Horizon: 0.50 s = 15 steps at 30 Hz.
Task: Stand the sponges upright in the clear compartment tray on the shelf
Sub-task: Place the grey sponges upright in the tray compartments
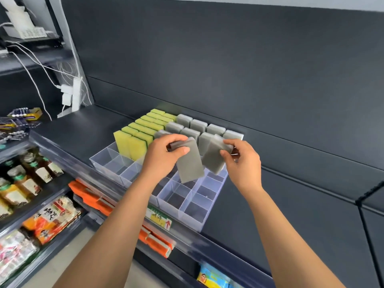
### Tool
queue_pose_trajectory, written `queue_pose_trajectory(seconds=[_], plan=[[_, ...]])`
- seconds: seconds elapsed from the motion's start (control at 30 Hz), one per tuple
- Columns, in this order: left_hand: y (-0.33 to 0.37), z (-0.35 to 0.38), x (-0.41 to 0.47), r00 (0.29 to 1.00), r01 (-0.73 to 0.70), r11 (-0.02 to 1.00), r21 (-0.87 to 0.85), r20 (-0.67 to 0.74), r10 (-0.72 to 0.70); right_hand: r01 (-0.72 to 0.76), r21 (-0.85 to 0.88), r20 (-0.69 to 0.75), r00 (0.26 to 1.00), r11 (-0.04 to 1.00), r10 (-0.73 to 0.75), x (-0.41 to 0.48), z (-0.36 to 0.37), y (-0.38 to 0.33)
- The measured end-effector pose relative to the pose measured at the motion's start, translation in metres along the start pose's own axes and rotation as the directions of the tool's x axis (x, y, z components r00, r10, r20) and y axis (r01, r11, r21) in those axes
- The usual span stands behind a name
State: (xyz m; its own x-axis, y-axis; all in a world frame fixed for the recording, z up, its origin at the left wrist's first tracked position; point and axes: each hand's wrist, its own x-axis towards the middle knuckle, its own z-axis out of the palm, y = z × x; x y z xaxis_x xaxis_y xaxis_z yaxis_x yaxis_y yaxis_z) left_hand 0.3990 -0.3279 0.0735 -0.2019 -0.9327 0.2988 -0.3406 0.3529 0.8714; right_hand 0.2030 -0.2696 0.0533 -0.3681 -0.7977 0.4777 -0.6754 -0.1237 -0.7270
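Gripping grey sponge (pixel 190 167) each, left hand (pixel 164 154), right hand (pixel 241 161) above clear tray (pixel 193 206); dark shelf (pixel 83 129), dark wall panel (pixel 228 59).

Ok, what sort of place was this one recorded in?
Most likely a small shop, or a mock-up of one: a price label on the shelf edge, bottles and snack packets below, and sponges standing in a clear tray.

Even, soft indoor light, faint shadows, wide-angle bending at edges, slight motion blur.
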Motion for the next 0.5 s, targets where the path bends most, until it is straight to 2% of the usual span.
queue_pose_trajectory(seconds=[0.27, 0.5], plan=[[-0.012, 0.004, 0.04, 0.994, -0.087, 0.996, -0.001, 0.07, 0.087, -0.1, -0.134, -0.018, 0.995, 0.986, 0.099, 0.011, 0.016, 0.003], [-0.018, 0.01, 0.069, 0.963, -0.193, 0.981, -0.02, 0.186, 0.194, -0.147, -0.21, -0.057, 0.989, 0.967, 0.138, 0.011, 0.015, -0.003]])
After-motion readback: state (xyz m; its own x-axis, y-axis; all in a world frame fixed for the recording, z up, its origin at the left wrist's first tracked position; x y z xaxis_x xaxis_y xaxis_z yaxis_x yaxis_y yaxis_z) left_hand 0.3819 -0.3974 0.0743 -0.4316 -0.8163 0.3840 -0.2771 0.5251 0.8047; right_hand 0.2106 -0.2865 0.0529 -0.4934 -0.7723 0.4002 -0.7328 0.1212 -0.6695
